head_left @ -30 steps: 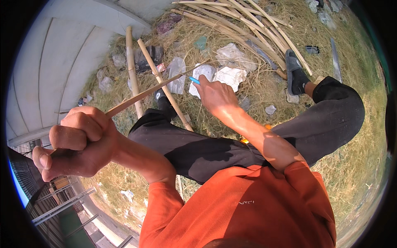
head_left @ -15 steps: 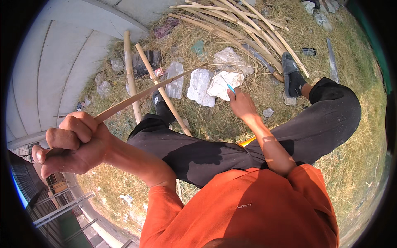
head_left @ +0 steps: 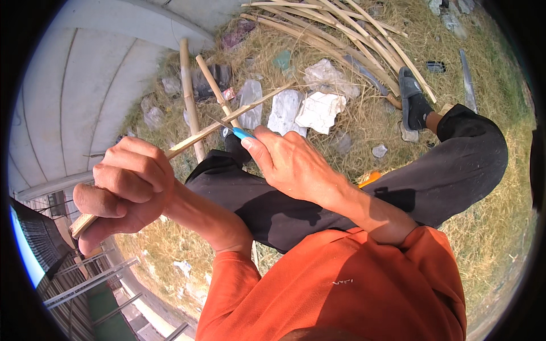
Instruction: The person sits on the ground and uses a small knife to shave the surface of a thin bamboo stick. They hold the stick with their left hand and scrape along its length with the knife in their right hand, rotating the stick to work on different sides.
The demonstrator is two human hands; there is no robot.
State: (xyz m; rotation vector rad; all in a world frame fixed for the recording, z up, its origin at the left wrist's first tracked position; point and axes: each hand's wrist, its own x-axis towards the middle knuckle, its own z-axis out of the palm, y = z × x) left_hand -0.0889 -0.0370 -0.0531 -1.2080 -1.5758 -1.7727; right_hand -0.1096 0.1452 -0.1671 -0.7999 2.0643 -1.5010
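My left hand (head_left: 128, 182) is closed around a long split bamboo strip (head_left: 193, 140), which slants up and away to the right. One end of the strip pokes out below the fist. My right hand (head_left: 298, 167) grips a small knife (head_left: 243, 133) by its blue handle. The thin blade lies at the strip's middle; whether it touches the wood I cannot tell. Beyond the strip, a thin bamboo pole (head_left: 209, 79) crosses behind it, and a thicker pole (head_left: 188, 96) stands to its left.
Several bamboo strips (head_left: 341, 35) lie piled at the far side, with a curved dark blade (head_left: 365, 74) beside them. Another long blade (head_left: 467, 79) rests on the grass at right. Pale stone slabs (head_left: 321, 112) and plastic scraps lie between my feet. A grey wall (head_left: 85, 85) rises at left.
My right hand has brought the knife up and left from above the pale slab to the strip. The strip has turned in my left hand, showing a paler face.
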